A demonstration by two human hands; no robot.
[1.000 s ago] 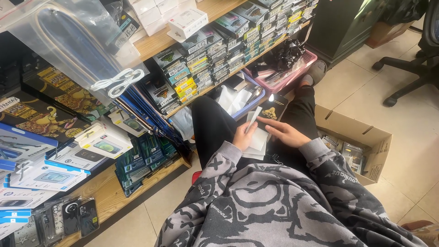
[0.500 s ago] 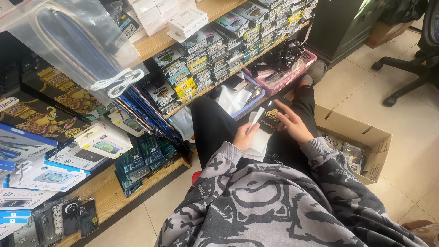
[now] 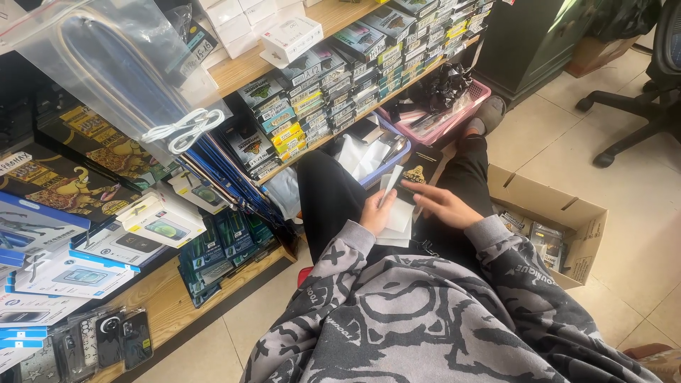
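- Hands over lap, just apart.
- Left hand (image 3: 374, 213) pinching white slip (image 3: 390, 181), upright, above white sheets (image 3: 399, 216) on lap.
- Right hand (image 3: 443, 204) flat, fingers spread, touching black booklet (image 3: 418, 170).
- Cardboard box (image 3: 567, 213) on floor, right of legs.
- Pink basket (image 3: 468, 99) under shelf (image 3: 234, 67).

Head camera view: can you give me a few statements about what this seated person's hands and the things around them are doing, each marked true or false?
1. The left hand holds a thin white packet. True.
2. The right hand grips a pair of scissors. False: its fingers lie flat against a black box with a gold emblem.
3. An open cardboard box sits on the floor at the person's right. True.
4. The pink basket is empty. False: it holds black cables and other items.
5. White sheets lie on the person's lap. True.
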